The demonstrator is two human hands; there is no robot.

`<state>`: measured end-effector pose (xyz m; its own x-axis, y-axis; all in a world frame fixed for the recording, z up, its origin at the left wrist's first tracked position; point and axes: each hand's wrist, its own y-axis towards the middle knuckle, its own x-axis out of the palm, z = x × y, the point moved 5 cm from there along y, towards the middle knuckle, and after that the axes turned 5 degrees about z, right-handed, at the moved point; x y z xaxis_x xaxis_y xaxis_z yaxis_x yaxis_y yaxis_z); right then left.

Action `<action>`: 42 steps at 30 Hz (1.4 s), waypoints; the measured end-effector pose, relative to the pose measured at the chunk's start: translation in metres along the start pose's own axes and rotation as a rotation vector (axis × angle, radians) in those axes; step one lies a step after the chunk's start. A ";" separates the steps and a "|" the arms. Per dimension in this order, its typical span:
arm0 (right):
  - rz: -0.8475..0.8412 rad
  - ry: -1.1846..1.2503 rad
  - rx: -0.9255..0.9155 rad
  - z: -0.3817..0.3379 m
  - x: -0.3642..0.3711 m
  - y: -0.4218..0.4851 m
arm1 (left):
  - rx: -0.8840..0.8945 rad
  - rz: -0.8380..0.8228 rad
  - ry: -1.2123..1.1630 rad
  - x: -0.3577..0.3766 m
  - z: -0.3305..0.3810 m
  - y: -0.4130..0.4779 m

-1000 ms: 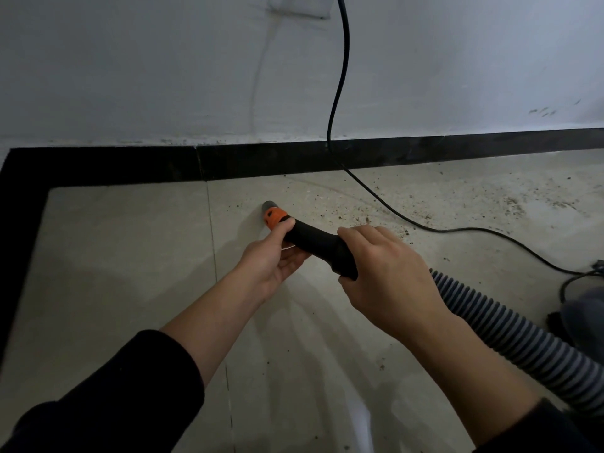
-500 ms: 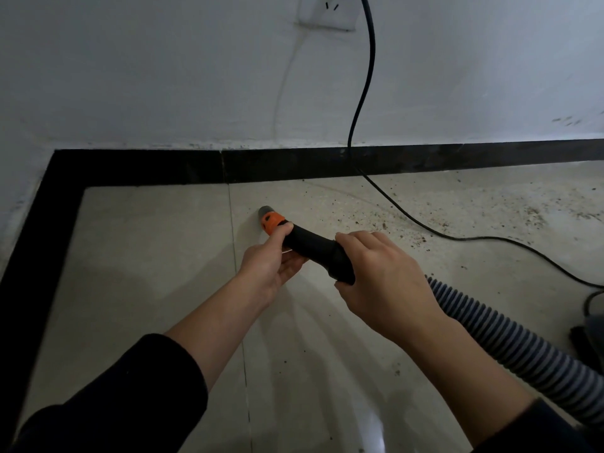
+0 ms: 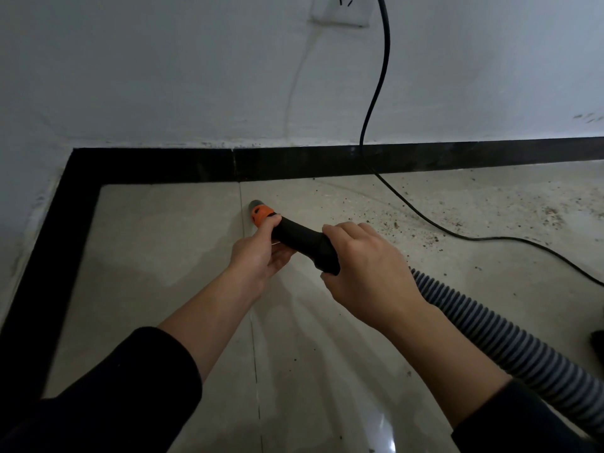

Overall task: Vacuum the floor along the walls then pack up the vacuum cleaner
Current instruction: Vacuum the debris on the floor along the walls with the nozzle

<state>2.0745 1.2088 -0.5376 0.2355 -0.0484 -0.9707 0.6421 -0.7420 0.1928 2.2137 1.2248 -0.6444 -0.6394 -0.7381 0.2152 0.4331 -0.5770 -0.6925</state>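
The vacuum's black hose handle (image 3: pixel 302 238) ends in an orange collar (image 3: pixel 261 213) with a small grey nozzle tip, held low over the pale floor tiles. My left hand (image 3: pixel 261 256) grips the handle just behind the orange collar, thumb on top. My right hand (image 3: pixel 362 273) wraps round the rear of the handle where the ribbed grey hose (image 3: pixel 510 341) begins. The hose runs off to the lower right. Dark crumbs of dirt (image 3: pixel 405 223) lie scattered on the tiles right of the nozzle.
A black power cord (image 3: pixel 376 103) hangs down the white wall and trails right across the floor. A wall socket (image 3: pixel 341 9) sits at the top. Black skirting (image 3: pixel 294 163) borders the floor along the back wall and the left corner. A dark part of the vacuum (image 3: pixel 597 344) shows at the right edge.
The view has turned left and tilted up: the socket and the left corner of the skirting have come into sight. Both hands keep the same grip on the handle.
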 end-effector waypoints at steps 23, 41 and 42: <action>0.005 -0.029 0.066 0.023 -0.004 0.019 | 0.030 -0.002 0.025 0.039 0.004 0.021; 0.007 -0.014 0.082 0.028 -0.004 0.022 | 0.042 -0.018 0.013 0.046 0.005 0.025; 0.009 -0.015 0.084 0.029 -0.003 0.024 | 0.045 -0.024 0.012 0.047 0.007 0.027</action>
<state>2.0679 1.1719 -0.5345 0.2298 -0.0652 -0.9711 0.5759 -0.7952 0.1897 2.1997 1.1720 -0.6486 -0.6574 -0.7198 0.2228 0.4458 -0.6099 -0.6552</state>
